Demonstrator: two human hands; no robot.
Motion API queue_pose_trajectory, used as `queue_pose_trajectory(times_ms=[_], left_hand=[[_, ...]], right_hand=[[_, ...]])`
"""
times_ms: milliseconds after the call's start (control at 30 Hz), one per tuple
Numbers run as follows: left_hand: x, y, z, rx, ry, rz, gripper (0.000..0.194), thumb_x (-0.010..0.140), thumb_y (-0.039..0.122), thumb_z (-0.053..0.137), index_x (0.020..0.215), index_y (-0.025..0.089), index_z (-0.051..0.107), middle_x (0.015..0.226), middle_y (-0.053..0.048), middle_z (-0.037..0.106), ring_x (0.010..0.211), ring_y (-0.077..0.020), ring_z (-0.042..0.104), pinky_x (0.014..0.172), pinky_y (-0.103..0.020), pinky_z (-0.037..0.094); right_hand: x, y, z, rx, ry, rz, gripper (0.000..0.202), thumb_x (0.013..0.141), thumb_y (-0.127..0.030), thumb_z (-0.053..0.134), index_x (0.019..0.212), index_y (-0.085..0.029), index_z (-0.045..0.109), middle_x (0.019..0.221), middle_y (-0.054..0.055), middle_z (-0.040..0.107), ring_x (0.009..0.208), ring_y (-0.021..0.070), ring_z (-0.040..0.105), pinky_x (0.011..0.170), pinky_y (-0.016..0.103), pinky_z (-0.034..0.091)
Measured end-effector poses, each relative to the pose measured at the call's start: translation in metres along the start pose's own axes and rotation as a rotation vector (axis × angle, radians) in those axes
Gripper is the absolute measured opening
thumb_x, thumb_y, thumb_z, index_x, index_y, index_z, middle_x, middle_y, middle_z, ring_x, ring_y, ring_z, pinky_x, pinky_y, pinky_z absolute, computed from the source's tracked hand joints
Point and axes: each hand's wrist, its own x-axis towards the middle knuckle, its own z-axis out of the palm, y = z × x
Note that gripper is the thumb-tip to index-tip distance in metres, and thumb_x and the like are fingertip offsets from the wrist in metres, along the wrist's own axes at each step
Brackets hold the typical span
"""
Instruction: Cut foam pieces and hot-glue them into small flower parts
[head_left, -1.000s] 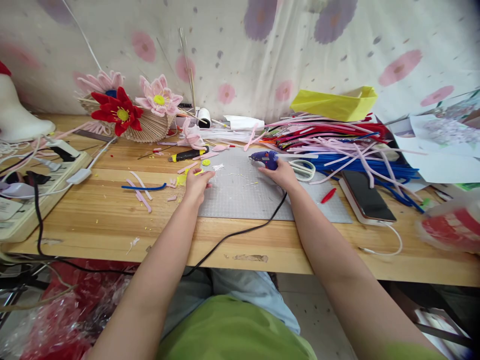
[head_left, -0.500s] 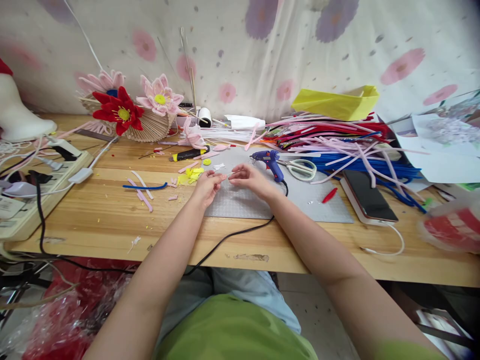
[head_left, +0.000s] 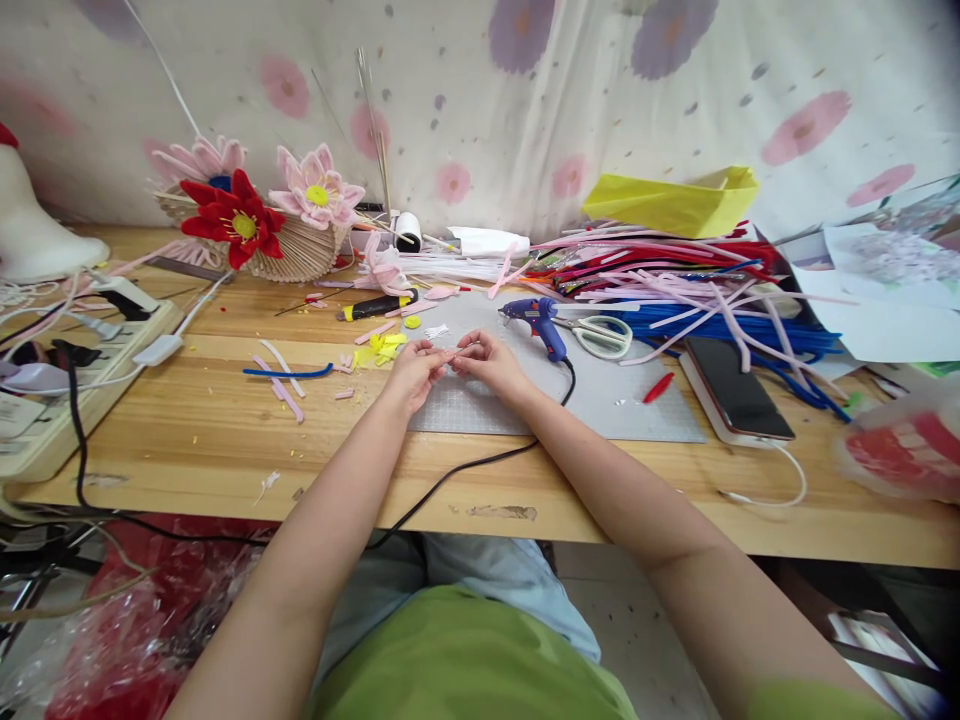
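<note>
Over the grey cutting mat (head_left: 637, 405), my left hand (head_left: 420, 374) and my right hand (head_left: 486, 362) meet at the fingertips. Both are closed in a pinch; whatever lies between the fingers is too small to make out. A blue glue gun (head_left: 541, 322) rests on the mat just beyond my right hand, beside white-handled scissors (head_left: 602, 337). Yellow scraps (head_left: 380, 349) and a yellow disc (head_left: 412, 322) lie near my left hand. On the mat's right part is a red petal-shaped piece (head_left: 658, 388).
Pink and red fuzzy flowers (head_left: 241, 225) stand at the back left. A power strip (head_left: 45, 430) sits at the left edge. Fuzzy stems (head_left: 660, 270) are piled at the back right, near a phone (head_left: 739, 390). A black cable (head_left: 465, 468) crosses the table's front.
My right hand has moved slightly left, and its fingers have closed in against my left fingertips. My left hand stays almost in place.
</note>
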Motion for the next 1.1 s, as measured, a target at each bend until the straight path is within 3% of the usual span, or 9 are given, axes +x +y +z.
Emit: queue_pose_trajectory(times_ms=[267, 400, 633, 933, 1100], left_hand=[[-0.0027, -0.0023, 0.0038, 0.105, -0.039, 0.054, 0.034, 0.071, 0.033, 0.072, 0.09, 0.015, 0.049, 0.078, -0.001, 0.066, 0.047, -0.0024, 0.048, 0.042, -0.015, 0.04], [-0.003, -0.0043, 0.0055, 0.121, 0.0, 0.087, 0.037, 0.071, 0.031, 0.072, 0.096, 0.016, 0.05, 0.084, -0.001, 0.067, 0.045, -0.002, 0.047, 0.04, -0.016, 0.039], [0.0013, -0.007, -0.0003, 0.107, -0.08, 0.093, 0.048, 0.062, 0.015, 0.076, 0.103, 0.015, 0.051, 0.084, -0.002, 0.069, 0.045, -0.0017, 0.046, 0.043, -0.016, 0.037], [0.003, -0.0076, 0.0017, 0.147, 0.088, 0.197, 0.059, 0.053, 0.013, 0.08, 0.097, 0.017, 0.042, 0.071, 0.002, 0.065, 0.042, -0.0031, 0.045, 0.04, -0.016, 0.033], [0.003, -0.0087, 0.0009, 0.197, 0.08, 0.223, 0.069, 0.049, 0.02, 0.084, 0.101, 0.018, 0.039, 0.071, 0.002, 0.064, 0.042, -0.004, 0.045, 0.041, -0.017, 0.035]], right_hand=[[0.0025, 0.003, -0.0069, 0.06, 0.01, -0.018, 0.039, 0.055, -0.036, 0.079, 0.076, -0.021, 0.049, 0.061, -0.007, 0.063, 0.058, 0.0096, 0.06, 0.066, 0.027, 0.05], [0.0035, 0.004, -0.0069, 0.074, 0.001, 0.011, 0.038, 0.056, -0.034, 0.079, 0.076, -0.021, 0.05, 0.06, -0.007, 0.063, 0.058, 0.0091, 0.06, 0.064, 0.026, 0.051], [0.0048, 0.0046, -0.005, 0.077, -0.019, 0.033, 0.045, 0.055, -0.036, 0.079, 0.08, -0.021, 0.044, 0.061, -0.007, 0.064, 0.057, 0.0093, 0.061, 0.064, 0.026, 0.049], [0.005, 0.0034, -0.0055, 0.023, -0.028, -0.006, 0.046, 0.053, -0.025, 0.077, 0.086, -0.023, 0.045, 0.069, -0.007, 0.065, 0.064, 0.0099, 0.061, 0.067, 0.027, 0.047], [0.0058, 0.0048, -0.005, -0.046, -0.014, -0.077, 0.042, 0.055, -0.028, 0.074, 0.085, -0.023, 0.046, 0.069, -0.006, 0.064, 0.066, 0.0115, 0.06, 0.069, 0.029, 0.046]])
